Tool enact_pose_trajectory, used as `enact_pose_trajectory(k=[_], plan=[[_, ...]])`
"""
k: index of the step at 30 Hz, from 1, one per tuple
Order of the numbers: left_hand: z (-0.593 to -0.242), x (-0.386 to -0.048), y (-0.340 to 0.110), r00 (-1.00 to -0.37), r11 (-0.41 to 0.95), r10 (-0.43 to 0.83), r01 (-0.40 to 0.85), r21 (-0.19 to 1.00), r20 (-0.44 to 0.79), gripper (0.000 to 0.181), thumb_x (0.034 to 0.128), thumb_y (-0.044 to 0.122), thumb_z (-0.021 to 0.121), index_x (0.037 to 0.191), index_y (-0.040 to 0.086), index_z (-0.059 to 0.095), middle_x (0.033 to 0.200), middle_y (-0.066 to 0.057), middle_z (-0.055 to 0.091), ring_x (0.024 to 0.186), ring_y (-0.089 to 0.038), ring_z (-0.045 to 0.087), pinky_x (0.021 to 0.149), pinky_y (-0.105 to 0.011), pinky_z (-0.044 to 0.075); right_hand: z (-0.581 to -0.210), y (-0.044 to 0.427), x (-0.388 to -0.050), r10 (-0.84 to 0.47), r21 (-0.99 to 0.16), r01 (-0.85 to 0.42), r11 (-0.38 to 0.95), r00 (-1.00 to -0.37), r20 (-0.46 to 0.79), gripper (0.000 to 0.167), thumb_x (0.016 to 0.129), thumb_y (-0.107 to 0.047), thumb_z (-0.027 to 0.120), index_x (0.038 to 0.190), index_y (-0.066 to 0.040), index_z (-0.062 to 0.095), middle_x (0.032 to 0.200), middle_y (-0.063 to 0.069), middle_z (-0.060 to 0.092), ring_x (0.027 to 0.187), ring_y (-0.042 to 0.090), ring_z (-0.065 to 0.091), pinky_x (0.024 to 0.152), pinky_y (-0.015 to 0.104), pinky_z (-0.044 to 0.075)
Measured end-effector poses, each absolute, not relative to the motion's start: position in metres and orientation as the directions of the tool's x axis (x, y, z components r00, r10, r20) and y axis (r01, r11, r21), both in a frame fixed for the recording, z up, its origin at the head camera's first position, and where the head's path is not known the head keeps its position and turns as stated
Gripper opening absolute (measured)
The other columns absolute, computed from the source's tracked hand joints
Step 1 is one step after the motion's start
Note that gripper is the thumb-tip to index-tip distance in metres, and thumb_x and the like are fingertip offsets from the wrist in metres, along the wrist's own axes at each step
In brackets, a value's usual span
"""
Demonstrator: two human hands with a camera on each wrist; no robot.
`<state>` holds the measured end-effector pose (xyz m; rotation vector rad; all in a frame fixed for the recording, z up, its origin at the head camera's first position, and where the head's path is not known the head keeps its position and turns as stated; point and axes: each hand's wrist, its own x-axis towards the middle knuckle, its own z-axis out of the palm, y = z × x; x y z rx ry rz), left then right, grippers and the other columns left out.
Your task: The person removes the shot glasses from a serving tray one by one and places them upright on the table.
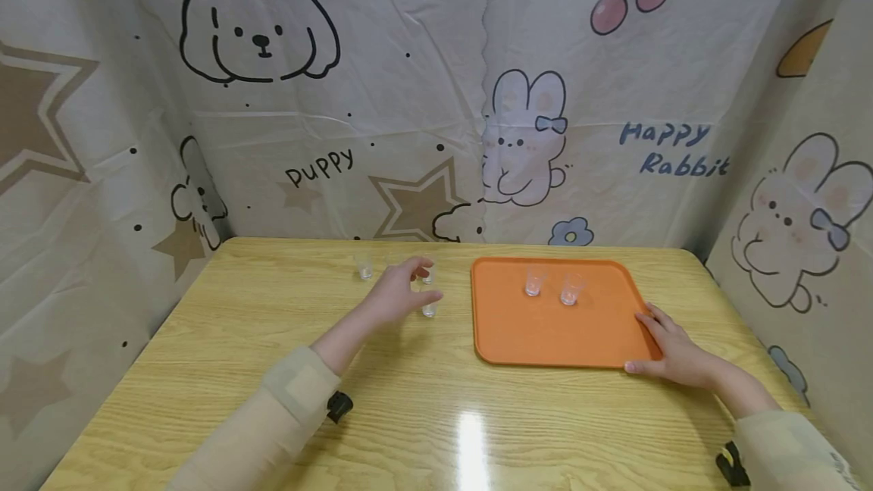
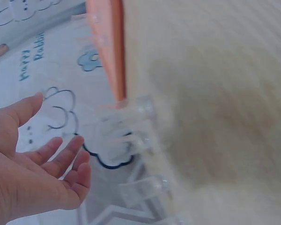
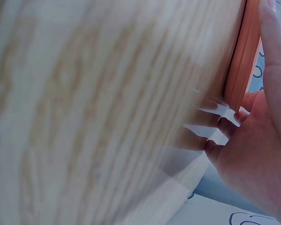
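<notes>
My left hand (image 1: 395, 295) reaches over the table, its thumb and fingers spread apart around the near glasses. In the left wrist view the left hand (image 2: 42, 164) holds nothing, and a gap separates it from several small clear glasses. One glass (image 1: 429, 309) stands just below the thumb, another glass (image 1: 428, 276) is partly hidden by the fingers, and a third glass (image 1: 365, 271) stands farther left. My right hand (image 1: 675, 351) grips the near right corner of an orange tray (image 1: 525, 339), its fingers on the side rim and thumb at the front. Two clear glasses (image 1: 570, 294) stand on the tray.
A wooden table (image 1: 409, 415) runs under everything. Behind and beside it hang cloth walls (image 1: 409, 104) with cartoon prints. Black wrist devices (image 1: 339, 405) sit below both sleeves.
</notes>
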<state>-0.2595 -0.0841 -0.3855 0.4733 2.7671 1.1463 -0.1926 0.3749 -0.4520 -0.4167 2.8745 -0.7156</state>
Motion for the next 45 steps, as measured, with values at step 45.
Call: enact_pose_trajectory(k=[45], plan=[[-0.411,-0.289,0.066,-0.942,0.545,0.308,0.291,0.786,0.135,0.06,0.0823,0.035,0.073,0.135,0.016,0.049,0.128,-0.007,0.057,0.12,-0.024,0.045,0.1,-0.039,0.037,-0.452,0.375,-0.193,-0.31,-0.477,-0.24,0.846,-0.948,-0.074,0.097,0.077,-0.035,0.076,0.14,0.016,0.023,0.146,0.038,0.007,0.126,0.063,0.015,0.093,0.072,0.023]])
